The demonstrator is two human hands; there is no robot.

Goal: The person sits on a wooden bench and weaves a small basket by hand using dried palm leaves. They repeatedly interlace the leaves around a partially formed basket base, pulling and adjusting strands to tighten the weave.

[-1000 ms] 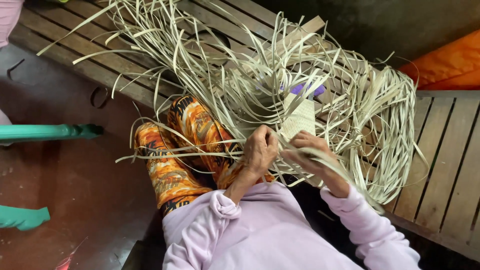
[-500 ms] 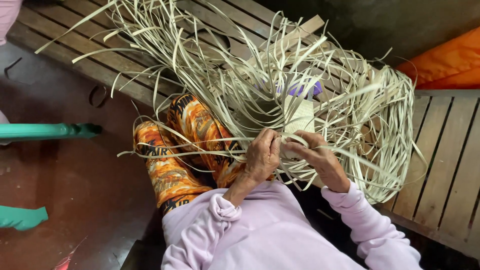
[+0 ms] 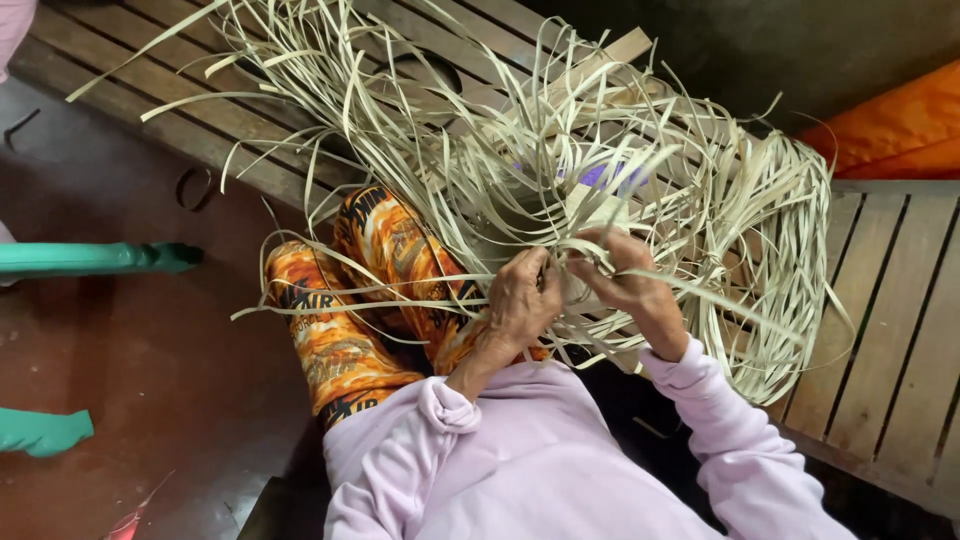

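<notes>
Head view: we find the left hand [image 3: 520, 300] and the right hand [image 3: 625, 280] side by side over the lap, both with fingers curled shut on pale flat strips [image 3: 560, 200] at the near middle of a half-woven tangle; the tangle rests across the knees and spreads onto the slatted wooden platform [image 3: 890, 330], its looped mass reaching toward the platform's right edge.

Risks, in our judgement: the loose ends fan out uncontrolled toward the far left corner — any pull at the centre could drag them through the gaps between slats and snag or crease them; strips bent sharply at the fingers may kink or split; the many crossings near the hands invite picking up a wrong strand; a purple object [image 3: 605, 175] lies half buried under the strips and could catch.

Surface and room: worn brown slats, an orange cloth [image 3: 890, 125] at the far right corner; dark reddish floor [image 3: 120, 400] to the left, with teal furniture legs [image 3: 90, 258] — little else can be made out.
</notes>
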